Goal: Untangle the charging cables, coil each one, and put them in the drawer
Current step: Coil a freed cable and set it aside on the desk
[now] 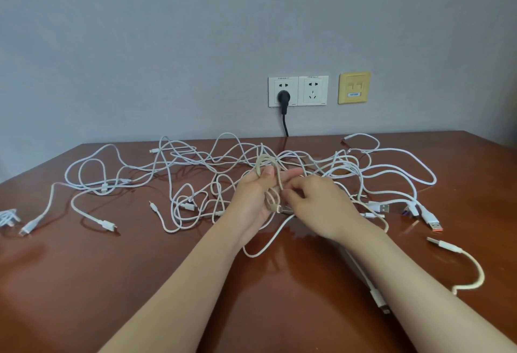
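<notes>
A plain indoor room: glossy wooden desk, grey wall, wall sockets.

Two bare arms reach forward from the bottom of the view and meet in the middle, held up off the bench. The left hand is turned with its palm facing right and its fingers pointing up and away, and it is closed around a beige coiled cable that loops over the fingers and hangs down past the palm. The right hand is palm down with its fingers curled in, and its fingertips pinch the same cable right beside the left palm.
</notes>
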A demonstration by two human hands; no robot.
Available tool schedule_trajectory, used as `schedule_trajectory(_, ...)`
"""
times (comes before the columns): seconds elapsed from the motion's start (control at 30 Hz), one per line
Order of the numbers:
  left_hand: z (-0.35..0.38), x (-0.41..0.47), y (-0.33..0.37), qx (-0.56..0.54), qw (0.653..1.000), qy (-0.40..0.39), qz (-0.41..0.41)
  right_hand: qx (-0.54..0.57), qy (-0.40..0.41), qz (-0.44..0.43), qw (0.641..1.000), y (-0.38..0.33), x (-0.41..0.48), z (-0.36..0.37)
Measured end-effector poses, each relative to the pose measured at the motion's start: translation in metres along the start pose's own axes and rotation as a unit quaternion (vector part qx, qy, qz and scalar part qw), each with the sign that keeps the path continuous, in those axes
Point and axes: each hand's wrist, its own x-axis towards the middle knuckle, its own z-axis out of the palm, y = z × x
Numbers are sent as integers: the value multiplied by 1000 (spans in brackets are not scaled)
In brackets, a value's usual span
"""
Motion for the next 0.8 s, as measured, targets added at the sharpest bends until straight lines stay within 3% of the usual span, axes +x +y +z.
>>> schedule_trajectory(0.2, -1, -1, 1, 28, 999, -18, -7, 0, -29, 12, 999, 0, -3, -1)
schedule_trajectory(0.4, 0, 0, 4, -25, 999, -9, 20, 135, -38, -6, 990, -1, 0, -1)
schedule_trajectory(0.57, -2, 2, -6, 39, 999, -3, 36, 158, -87, -7, 984, 0, -2, 4)
schedule_trajectory(0.63, -1, 3, -13, 102, 994, 14, 45, 115, -123, 1, 986, -3, -4, 1)
schedule_trajectory(0.7, -2, 6, -18, 167, 983, 42, 65, -22, -134, -4, 991, -8, -7, -7)
schedule_trajectory(0.8, -7, 11, -19, 260, 958, 81, 93, -120, -20, 10, 992, -12, -7, -16)
